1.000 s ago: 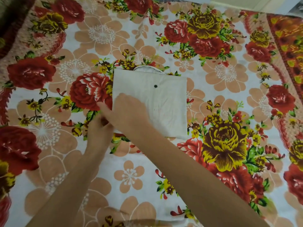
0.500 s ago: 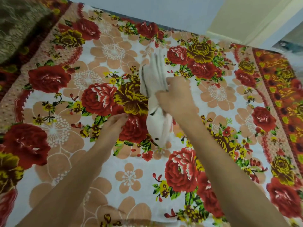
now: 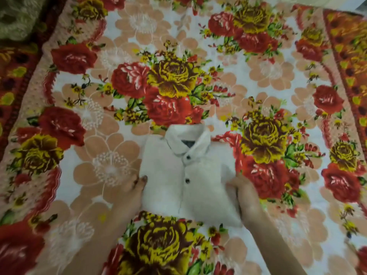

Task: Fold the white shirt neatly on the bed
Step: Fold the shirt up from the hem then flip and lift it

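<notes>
Floral bedspread: red and yellow roses, peach blossoms on white. Orange patterned border at right. Olive-green textured cloth, upper left corner.

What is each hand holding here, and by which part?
The folded white shirt: the left hand pinches its left edge, the right hand grips its right edge, both toward the bottom.

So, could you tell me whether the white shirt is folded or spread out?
Folded: the white shirt lies as a compact rectangle, collar up, buttons showing, no sleeves visible, left hand and right hand at its sides.
</notes>
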